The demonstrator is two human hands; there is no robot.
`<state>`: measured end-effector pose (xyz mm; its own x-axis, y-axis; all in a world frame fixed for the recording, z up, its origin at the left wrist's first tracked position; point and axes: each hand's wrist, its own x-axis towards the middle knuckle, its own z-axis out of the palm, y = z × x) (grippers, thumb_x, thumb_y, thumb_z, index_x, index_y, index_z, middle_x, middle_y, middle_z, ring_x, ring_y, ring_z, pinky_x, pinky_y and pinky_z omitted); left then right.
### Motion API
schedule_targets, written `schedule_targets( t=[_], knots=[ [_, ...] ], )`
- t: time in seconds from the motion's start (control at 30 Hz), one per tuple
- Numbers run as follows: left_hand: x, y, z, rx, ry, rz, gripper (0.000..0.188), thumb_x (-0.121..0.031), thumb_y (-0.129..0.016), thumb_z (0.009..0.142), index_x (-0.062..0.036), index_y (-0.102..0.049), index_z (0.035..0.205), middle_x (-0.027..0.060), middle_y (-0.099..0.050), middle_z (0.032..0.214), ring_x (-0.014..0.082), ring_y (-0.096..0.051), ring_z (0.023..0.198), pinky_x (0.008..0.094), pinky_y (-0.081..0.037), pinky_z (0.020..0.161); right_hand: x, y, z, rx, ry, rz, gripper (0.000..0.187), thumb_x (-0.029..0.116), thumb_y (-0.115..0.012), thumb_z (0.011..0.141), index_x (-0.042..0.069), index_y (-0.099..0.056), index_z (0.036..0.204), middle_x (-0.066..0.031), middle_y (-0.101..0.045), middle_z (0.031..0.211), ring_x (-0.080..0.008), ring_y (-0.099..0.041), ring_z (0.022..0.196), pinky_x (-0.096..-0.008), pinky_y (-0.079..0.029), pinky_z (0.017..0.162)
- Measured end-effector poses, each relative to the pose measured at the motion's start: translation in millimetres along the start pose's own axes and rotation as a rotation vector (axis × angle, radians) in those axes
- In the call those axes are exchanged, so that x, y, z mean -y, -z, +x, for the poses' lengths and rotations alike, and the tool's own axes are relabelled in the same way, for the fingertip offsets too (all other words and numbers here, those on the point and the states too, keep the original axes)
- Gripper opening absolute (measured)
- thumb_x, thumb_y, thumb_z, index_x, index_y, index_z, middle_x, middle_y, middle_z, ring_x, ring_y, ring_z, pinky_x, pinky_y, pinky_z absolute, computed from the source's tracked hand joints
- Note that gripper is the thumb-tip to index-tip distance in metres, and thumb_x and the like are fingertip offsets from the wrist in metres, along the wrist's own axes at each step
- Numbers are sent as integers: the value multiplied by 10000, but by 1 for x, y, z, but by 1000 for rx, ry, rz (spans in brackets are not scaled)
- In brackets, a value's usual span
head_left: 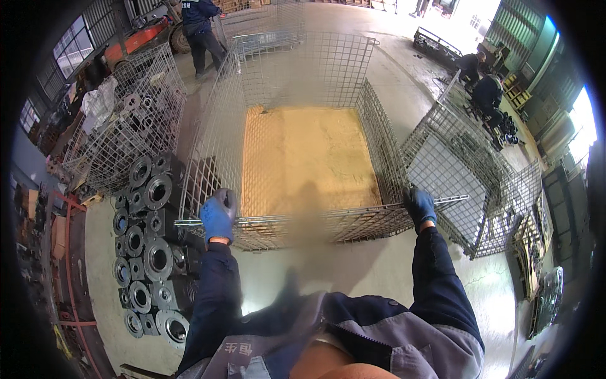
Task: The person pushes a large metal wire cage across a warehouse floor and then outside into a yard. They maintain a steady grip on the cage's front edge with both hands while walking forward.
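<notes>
Mesh cage (303, 69): a large wire container standing on the floor just ahead of the person, open at the top, with a tan board (309, 158) lining its bottom.
Near panel (315, 224): the low front side of the cage, gripped by both hands along its top rail.
Handling: it looks stiff and springy rather than soft; bulky and probably fairly heavy for one person, with thin wires that would bite bare skin, so gloves suit it. The top rail near the corners seems the soundest hold.
Left hand (218, 216): blue-gloved, fingers curled closed over the rail at the near left corner.
Right hand (420, 206): dark-gloved, fingers wrapped round the rail at the near right corner.
Left side: rows of grey metal flange castings (148, 252) on the floor, and another cage (126, 126) filled with parts farther off.
Right side: a further mesh cage (461, 183), tilted.
Far: a person standing (202, 25), others crouched at far right (486, 88).
</notes>
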<state>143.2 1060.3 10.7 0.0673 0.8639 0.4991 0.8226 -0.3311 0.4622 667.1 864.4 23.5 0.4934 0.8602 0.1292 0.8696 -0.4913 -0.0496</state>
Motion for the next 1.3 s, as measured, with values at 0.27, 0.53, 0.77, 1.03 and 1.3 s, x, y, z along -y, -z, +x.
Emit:
schedule_targets(
  t=[0.27, 0.53, 0.77, 1.03, 1.3],
  knots=[
    [7, -71, 112, -28, -92, 1, 216, -270, -632, 908, -87, -677, 803, 213, -658, 716, 397, -670, 665, 477, -522, 599, 27, -4, 106, 17, -43, 57, 484, 438, -473, 974, 40, -724, 863, -257, -683, 875, -466, -647, 893, -548, -480, 795],
    [9, -136, 223, 48, -78, -23, 242, -295, -602, 918, -85, -679, 825, 210, -664, 717, 404, -670, 673, 510, -518, 619, 37, -34, 215, -44, -34, 80, 487, 455, -503, 951, 33, -712, 828, -268, -673, 839, -478, -644, 852, -559, -478, 756],
    [6, -194, 320, 107, -41, -11, 280, -299, -612, 905, -65, -688, 770, 218, -661, 720, 423, -664, 698, 504, -523, 638, 44, -55, 306, -106, -33, 100, 415, 397, -546, 951, 41, -708, 813, -270, -656, 782, -475, -636, 822, -555, -466, 748],
    [6, -265, 425, 129, -70, -32, 260, -279, -615, 911, -60, -681, 786, 212, -668, 741, 410, -662, 690, 485, -516, 635, 67, -67, 412, -171, -93, 130, 424, 413, -587, 919, 44, -698, 742, -251, -653, 746, -445, -654, 785, -526, -481, 719],
    [3, -348, 535, 110, -117, -69, 268, -285, -614, 911, -62, -664, 773, 184, -676, 730, 393, -666, 690, 486, -515, 646, 93, -63, 513, -204, -115, 110, 461, 411, -553, 934, 29, -670, 703, -250, -642, 713, -446, -645, 759, -531, -465, 708]
  ],
)
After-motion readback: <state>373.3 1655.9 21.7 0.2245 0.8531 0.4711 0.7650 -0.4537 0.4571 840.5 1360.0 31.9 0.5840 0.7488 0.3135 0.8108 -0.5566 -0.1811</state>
